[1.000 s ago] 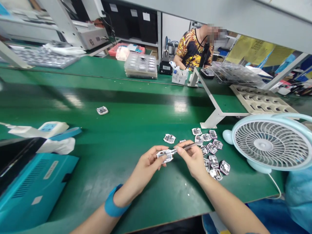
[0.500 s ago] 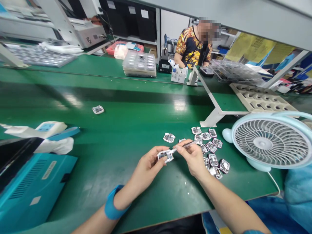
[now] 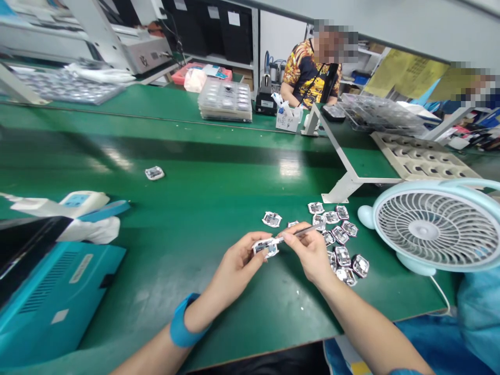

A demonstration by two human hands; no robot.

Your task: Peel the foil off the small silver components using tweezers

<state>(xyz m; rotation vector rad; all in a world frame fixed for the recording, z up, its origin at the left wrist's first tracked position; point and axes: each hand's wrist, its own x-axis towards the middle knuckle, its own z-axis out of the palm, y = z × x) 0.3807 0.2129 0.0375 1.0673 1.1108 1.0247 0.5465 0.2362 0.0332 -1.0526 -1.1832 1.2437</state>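
Between the thumb and fingers of my left hand [image 3: 240,263] is a small white-framed device housing [image 3: 265,247] with grey parts inside. My right hand [image 3: 308,252] pinches slim metal tweezers [image 3: 302,232], their tip at the housing's right edge. Whether the tip grips any part is too small to tell. Several similar housings [image 3: 342,256] lie in a cluster just right of my right hand, some partly hidden by it. Another single housing [image 3: 272,219] lies beyond my hands, and one more housing [image 3: 154,173] sits apart at the left.
A light-blue fan [image 3: 433,226] stands at the right, a teal box [image 3: 74,297] at the left. A white-legged raised shelf [image 3: 338,191] is beyond the cluster. Stacked clear trays [image 3: 225,101] stand at the back, near a seated person [image 3: 308,75].
My hands keep nearly the same pose, with the housing and tweezers still held together. The whole view has shifted slightly; nothing else has visibly moved on the table.
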